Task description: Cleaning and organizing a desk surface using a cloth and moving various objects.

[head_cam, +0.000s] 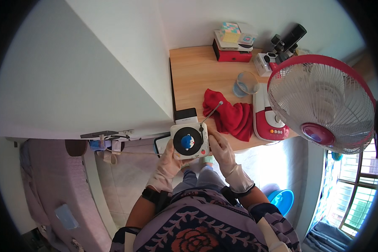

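A small white record-player-shaped device (192,141) is held up in front of me near the table's front edge. It carries a black disc with a blue cartoon figure in the middle and several stickers at its corners. From its top right a thin metal antenna (213,112) slants up over a red cloth (232,115). My left hand (168,160), in a whitish glove, grips its lower left side. Gloved the same way, my right hand (223,151) is at its right side, fingers bent against the edge; the fingertips are partly hidden.
Behind the device sits a black-and-white box (186,116). The wooden table (195,72) bears a clear cup (246,84), stacked boxes (232,56) and a red-and-white fan base (271,124). The fan's caged head (321,104) overhangs the right side. A blue basin (282,201) stands on the floor.
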